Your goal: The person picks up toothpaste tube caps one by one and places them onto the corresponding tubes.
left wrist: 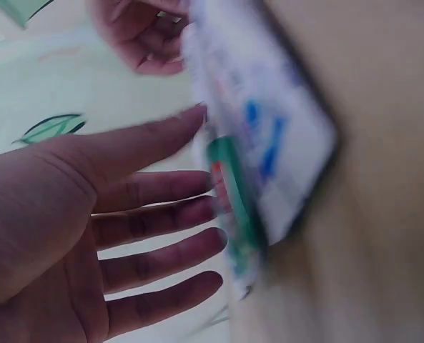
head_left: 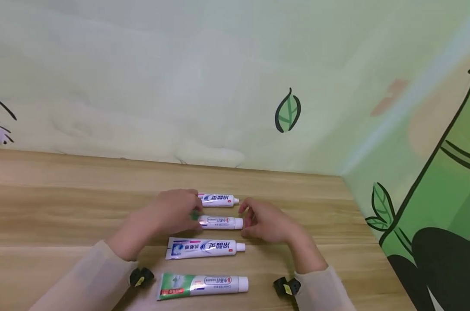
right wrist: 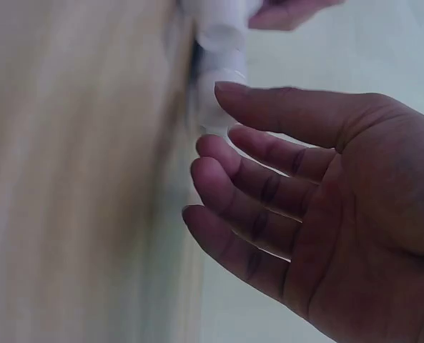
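Observation:
Toothpaste tubes lie one behind another on the table. My left hand (head_left: 175,211) is at the tail end of a green-and-white toothpaste tube (head_left: 219,223), second from the back, and covers that end. In the left wrist view, its thumb and spread, nearly straight fingers reach right up to the tube's green part (left wrist: 229,186). My right hand (head_left: 268,221) is by the cap end, fingers loosely bent with a gap to the thumb; its fingertips are close to a white cap (right wrist: 215,100). Behind lies a white-and-blue toothpaste tube (head_left: 219,200), its tail hidden by the left hand.
Nearer to me lie another white-and-blue toothpaste tube (head_left: 204,248) and another green-and-white toothpaste tube (head_left: 208,285), caps to the right. The wooden table (head_left: 71,207) ends at a wall (head_left: 161,86) with painted leaves. Black wrist devices (head_left: 141,277) sit at both sleeves.

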{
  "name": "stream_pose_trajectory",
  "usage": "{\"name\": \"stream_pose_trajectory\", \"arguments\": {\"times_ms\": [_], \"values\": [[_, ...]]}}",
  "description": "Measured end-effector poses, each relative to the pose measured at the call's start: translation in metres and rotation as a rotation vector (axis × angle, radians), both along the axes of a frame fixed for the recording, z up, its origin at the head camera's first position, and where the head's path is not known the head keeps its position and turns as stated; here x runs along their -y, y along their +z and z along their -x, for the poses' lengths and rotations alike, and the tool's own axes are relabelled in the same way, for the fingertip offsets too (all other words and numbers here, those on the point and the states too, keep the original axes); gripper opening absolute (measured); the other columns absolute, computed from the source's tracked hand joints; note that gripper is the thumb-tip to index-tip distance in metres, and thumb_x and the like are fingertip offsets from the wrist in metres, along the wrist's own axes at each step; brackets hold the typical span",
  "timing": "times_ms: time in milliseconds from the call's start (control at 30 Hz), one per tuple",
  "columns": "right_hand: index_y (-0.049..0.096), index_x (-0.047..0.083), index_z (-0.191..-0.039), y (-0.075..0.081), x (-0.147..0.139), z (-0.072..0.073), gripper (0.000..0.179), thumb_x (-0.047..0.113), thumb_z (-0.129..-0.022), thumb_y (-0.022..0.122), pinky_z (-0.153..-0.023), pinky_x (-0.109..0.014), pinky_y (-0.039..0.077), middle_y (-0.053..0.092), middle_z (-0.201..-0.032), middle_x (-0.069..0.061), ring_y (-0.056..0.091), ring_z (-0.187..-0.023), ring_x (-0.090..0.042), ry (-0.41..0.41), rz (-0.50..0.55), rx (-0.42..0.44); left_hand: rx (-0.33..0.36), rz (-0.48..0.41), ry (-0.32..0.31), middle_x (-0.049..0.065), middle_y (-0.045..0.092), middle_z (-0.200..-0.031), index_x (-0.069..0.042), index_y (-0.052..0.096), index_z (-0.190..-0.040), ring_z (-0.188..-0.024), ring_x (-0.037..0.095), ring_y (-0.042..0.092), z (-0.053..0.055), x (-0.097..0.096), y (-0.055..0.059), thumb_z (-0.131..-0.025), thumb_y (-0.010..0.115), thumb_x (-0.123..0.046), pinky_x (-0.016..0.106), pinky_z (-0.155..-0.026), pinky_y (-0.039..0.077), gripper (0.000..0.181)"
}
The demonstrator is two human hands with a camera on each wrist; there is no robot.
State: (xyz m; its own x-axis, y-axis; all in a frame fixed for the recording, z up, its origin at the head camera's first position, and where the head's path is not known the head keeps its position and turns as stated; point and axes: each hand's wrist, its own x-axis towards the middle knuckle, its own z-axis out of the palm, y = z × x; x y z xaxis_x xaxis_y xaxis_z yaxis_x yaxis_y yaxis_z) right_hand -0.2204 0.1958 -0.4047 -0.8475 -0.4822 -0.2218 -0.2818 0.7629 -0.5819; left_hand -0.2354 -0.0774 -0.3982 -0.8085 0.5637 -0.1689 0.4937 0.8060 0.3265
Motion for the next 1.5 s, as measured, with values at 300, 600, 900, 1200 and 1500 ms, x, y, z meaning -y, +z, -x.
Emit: {"name": "stream_pose_trajectory", "arguments": {"times_ms": [300, 600, 900, 1200, 1500], "values": [[0.06, 0.004, -0.119, 0.009, -0.015, 0.018, 0.036, 0.013, -0.09, 0.079, -0.069, -0.033, 0.046, 0.059, -0.091, -0.009, 0.054, -0.078, -0.02, -0.258, -0.014, -0.068, -0.012, -0.026, 0.123, 0.011, 0.068, -0.127, -0.01, 0.067, -0.132, -0.109, 0.027, 0.065, 0.015, 0.022, 0.016, -0.09, 0.08, -0.039, 0.051, -0.098, 0.055, 0.052], [0.059, 0.009, -0.137, -0.012, -0.012, 0.043, 0.05, 0.02, -0.093, 0.078, -0.075, -0.034, 0.047, 0.06, -0.101, -0.008, 0.056, -0.087, -0.022, -0.28, -0.082, -0.007, 0.038, -0.027, 0.12, 0.014, 0.059, -0.143, -0.013, 0.062, -0.141, -0.128, 0.036, 0.059, 0.041, 0.009, -0.011, -0.089, 0.082, -0.034, 0.056, -0.107, 0.05, 0.059], [0.065, 0.011, -0.129, -0.009, -0.009, 0.048, 0.038, 0.019, -0.094, 0.076, -0.078, -0.036, 0.049, 0.062, -0.102, -0.008, 0.057, -0.089, -0.022, -0.282, -0.127, -0.018, 0.012, -0.004, 0.139, 0.01, 0.062, -0.134, -0.016, 0.07, -0.13, -0.12, 0.03, 0.059, 0.043, -0.003, -0.016, -0.089, 0.082, -0.03, 0.052, -0.104, 0.052, 0.046], [0.07, 0.011, -0.111, -0.001, -0.017, 0.04, 0.014, 0.013, -0.098, 0.069, -0.083, -0.039, 0.05, 0.063, -0.1, -0.008, 0.056, -0.09, -0.023, -0.305, -0.172, -0.096, -0.025, -0.002, 0.098, 0.005, 0.061, -0.12, -0.017, 0.07, -0.124, -0.109, 0.025, 0.056, 0.047, -0.011, -0.011, -0.089, 0.082, -0.034, 0.045, -0.097, 0.053, 0.04], [0.071, 0.009, -0.109, 0.007, -0.014, 0.041, 0.013, 0.014, -0.099, 0.066, -0.086, -0.04, 0.051, 0.065, -0.098, -0.007, 0.058, -0.091, -0.022, -0.271, -0.124, -0.094, 0.007, -0.023, 0.075, 0.002, 0.066, -0.11, -0.011, 0.068, -0.12, -0.097, 0.021, 0.061, 0.052, -0.004, -0.009, -0.086, 0.084, -0.033, 0.042, -0.095, 0.054, 0.043]]}}
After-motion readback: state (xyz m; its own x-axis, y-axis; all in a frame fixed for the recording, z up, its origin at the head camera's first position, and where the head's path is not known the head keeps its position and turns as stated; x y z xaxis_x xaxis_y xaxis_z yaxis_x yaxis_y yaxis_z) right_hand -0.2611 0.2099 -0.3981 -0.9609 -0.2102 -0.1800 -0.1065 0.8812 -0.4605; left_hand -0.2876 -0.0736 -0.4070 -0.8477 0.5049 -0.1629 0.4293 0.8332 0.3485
